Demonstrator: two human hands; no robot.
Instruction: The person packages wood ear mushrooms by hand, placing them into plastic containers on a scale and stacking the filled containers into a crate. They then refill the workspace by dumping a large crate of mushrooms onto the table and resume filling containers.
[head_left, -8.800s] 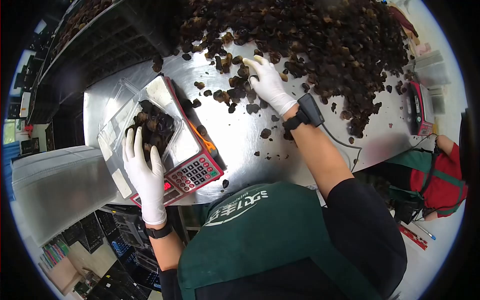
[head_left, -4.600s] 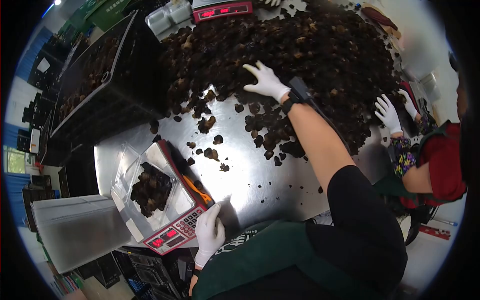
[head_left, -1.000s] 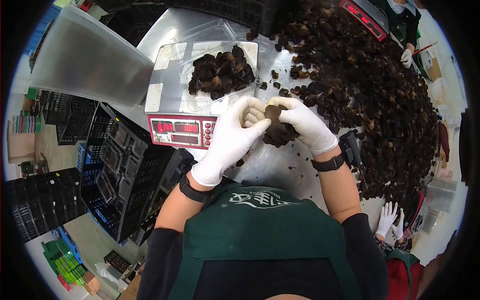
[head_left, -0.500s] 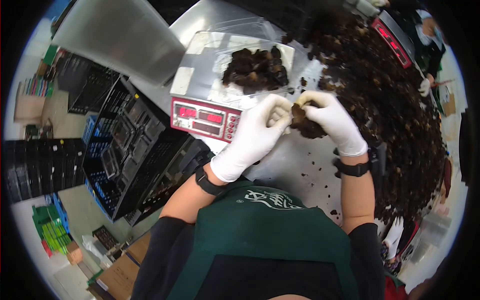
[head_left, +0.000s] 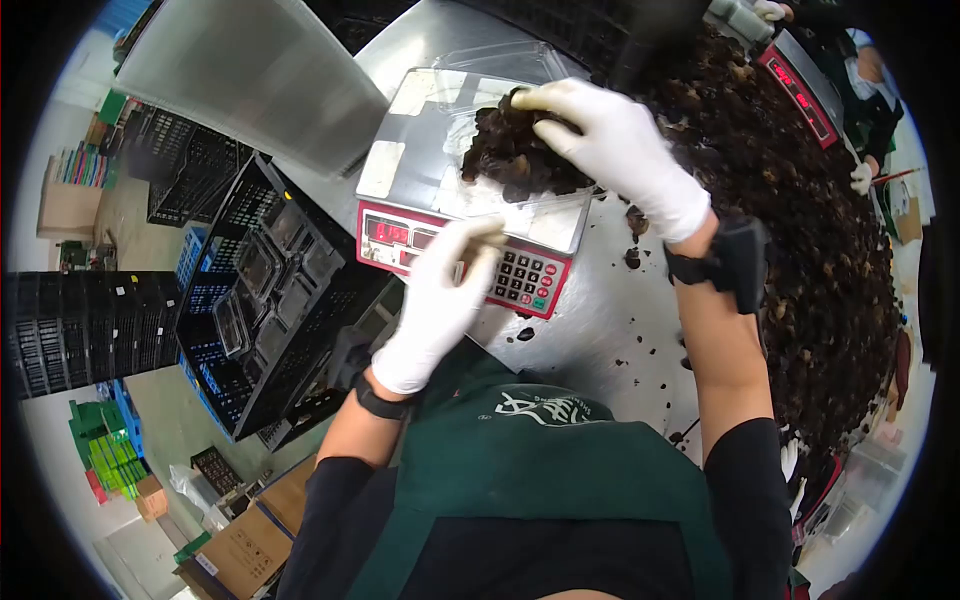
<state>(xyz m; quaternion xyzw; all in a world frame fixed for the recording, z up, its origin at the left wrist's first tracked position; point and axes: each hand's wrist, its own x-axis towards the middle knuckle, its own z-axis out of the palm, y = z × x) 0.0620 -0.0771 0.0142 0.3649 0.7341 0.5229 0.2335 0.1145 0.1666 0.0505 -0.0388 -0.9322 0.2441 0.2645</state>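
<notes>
L hand [head_left: 437, 305] blurry, hides pt of 1 scale panel [head_left: 522, 277].

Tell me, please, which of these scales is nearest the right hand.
The scale with number keys showing, bearing dark pieces beneath the right hand; the upper-right scale stands farther off beside the heap.

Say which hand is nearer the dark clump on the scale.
Right: the right hand is at the dark clump; the left hand is apart from it, over the scale's front panel.
</notes>
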